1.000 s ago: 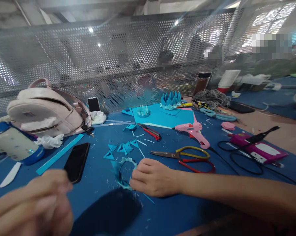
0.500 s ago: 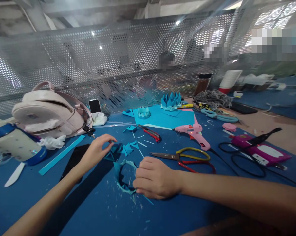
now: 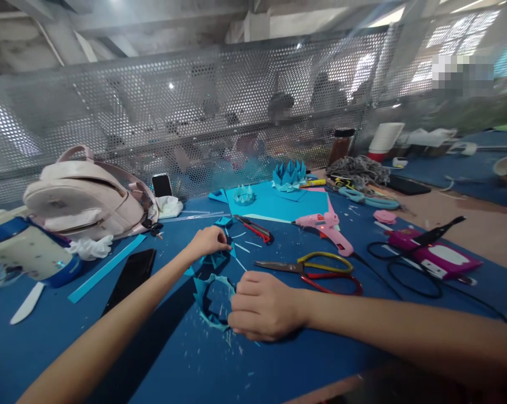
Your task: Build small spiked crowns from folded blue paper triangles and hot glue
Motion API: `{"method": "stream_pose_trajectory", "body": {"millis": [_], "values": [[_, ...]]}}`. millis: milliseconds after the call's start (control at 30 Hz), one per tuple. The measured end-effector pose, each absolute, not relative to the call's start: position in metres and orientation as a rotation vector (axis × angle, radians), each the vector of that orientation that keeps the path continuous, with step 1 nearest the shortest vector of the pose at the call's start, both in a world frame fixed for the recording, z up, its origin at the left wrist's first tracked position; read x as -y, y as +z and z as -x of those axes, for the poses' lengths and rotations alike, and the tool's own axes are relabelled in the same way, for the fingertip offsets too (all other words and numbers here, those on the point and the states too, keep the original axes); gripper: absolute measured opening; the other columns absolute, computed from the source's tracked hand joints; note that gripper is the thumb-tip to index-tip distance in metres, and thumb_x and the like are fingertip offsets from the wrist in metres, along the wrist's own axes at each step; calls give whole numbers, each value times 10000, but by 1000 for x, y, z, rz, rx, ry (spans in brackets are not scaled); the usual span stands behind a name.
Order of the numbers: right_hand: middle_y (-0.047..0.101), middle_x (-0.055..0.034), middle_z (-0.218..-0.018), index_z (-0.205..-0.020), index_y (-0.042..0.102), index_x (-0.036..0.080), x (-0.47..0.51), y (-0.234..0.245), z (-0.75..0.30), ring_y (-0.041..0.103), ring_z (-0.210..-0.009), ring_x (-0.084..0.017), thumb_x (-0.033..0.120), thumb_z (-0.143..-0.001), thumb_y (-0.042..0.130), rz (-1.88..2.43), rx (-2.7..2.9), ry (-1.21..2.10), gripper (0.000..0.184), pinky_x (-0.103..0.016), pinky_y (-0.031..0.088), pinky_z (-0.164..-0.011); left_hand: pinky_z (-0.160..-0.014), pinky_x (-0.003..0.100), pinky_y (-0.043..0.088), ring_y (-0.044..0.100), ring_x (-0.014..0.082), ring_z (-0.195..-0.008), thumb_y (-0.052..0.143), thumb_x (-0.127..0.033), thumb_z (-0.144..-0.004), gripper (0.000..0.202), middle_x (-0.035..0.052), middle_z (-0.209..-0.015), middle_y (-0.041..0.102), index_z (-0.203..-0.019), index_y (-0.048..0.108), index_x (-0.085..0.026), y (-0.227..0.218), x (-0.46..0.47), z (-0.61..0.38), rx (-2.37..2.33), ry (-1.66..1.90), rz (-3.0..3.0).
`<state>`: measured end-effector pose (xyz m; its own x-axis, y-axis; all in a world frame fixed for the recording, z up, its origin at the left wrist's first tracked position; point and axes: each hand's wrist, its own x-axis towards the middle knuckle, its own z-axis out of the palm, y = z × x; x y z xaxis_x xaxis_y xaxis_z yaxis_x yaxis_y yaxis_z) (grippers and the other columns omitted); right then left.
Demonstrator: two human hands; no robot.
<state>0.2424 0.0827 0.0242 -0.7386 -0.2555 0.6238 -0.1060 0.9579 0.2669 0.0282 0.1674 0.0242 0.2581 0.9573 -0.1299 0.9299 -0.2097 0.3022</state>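
Observation:
My right hand is closed around the right side of a blue folded-paper ring that rests on the table; its fingers hide that part of the ring. Beyond the ring, my left hand reaches into a small pile of folded blue paper pieces. Its thumb and fingertips are pinched together on one piece at the pile's right edge. Scissors with yellow and red handles lie just past my right hand. A red box cutter is to the right of my left hand.
A pink glue gun lies at centre right, its cord trailing past a purple device. Blue paper sheets and a finished-looking paper crown are at the back. At left are a backpack, a bottle and a black phone.
My left hand has moved right and slightly forward onto the paper pieces, and its fingers have closed. My right hand stays on the ring. The view has shifted slightly.

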Motion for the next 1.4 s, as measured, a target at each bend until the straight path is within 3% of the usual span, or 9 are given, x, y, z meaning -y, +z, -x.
{"method": "stream_pose_trajectory", "body": {"millis": [133, 400, 533, 667, 800, 933, 1100, 1267, 1400], "values": [[552, -6, -721, -835, 617, 175, -82, 25, -243, 436, -642, -151, 250, -957, 458, -250, 2419, -294, 214, -320, 315, -636, -834, 410, 555, 654, 210, -953, 607, -340, -935, 267, 75, -1104, 659, -1109, 630, -139, 22, -170, -30, -1705, 73, -2171], [615, -35, -761, -877, 615, 182, -97, 42, -248, 464, -709, -172, 260, -981, 422, 29, 2427, -295, 232, -326, 322, -665, -845, 417, 552, 646, 222, -981, 613, -331, -930, 269, 78, -1133, 649, -1124, 629, -144, 25, -167, -31, -1693, 155, -2107], [651, -66, -931, -1002, 606, 171, -122, 59, -251, 524, -860, -190, 228, -964, 451, 524, 2390, 134, 170, -326, 380, -771, -782, 379, 563, 659, 202, -901, 619, -333, -926, 247, 58, -1050, 666, -1060, 642, -126, 30, -161, -34, -1569, 303, -2076], [639, -103, -1118, -1106, 601, 163, -149, 64, -254, 552, -990, -216, 257, -893, 594, 761, 2340, 623, 233, -358, 401, -854, -710, 295, 527, 643, 146, -724, 698, -281, -831, 160, 20, -782, 691, -819, 673, -124, 48, -150, -37, -1405, 496, -2033], [685, -44, -860, -947, 668, 158, -160, 60, -253, 603, -771, -159, 275, -867, 632, 718, 2369, 863, 147, -291, 433, -707, -680, 262, 488, 608, 132, -666, 702, -257, -735, 106, 4, -687, 683, -726, 685, -153, 71, -135, -42, -1279, 651, -1982], [619, 12, -671, -806, 639, 159, -154, 60, -249, 582, -617, -120, 323, -850, 645, 681, 2323, 1088, 170, -256, 424, -602, -637, 251, 468, 568, 112, -609, 694, -257, -699, 93, -13, -645, 646, -717, 667, -169, 81, -123, -46, -1225, 766, -1877], [593, 13, -640, -761, 528, 175, -142, 65, -248, 571, -545, -111, 397, -853, 614, 722, 2167, 1271, 255, -242, 402, -521, -656, 278, 506, 597, 114, -624, 599, -440, -810, 272, -2, -713, 635, -880, 610, -177, 78, -104, -50, -1206, 948, -1663], [476, 63, -600, -743, 502, 184, -117, 69, -241, 424, -520, -76, 475, -826, 655, 733, 1905, 1328, 340, -222, 317, -501, -655, 271, 504, 614, 120, -631, 759, -370, -689, 293, -40, -662, 596, -789, 551, -190, 74, -77, -58, -1207, 1052, -1516], [593, 14, -771, -935, 611, 178, -98, 73, -252, 461, -592, -91, 464, -889, 595, 705, 1940, 1341, 290, -236, 352, -549, -664, 281, 508, 650, 138, -640, 748, -373, -716, 315, -39, -620, 600, -700, 488, -197, 76, -62, -57, -1206, 1104, -1443]]}}
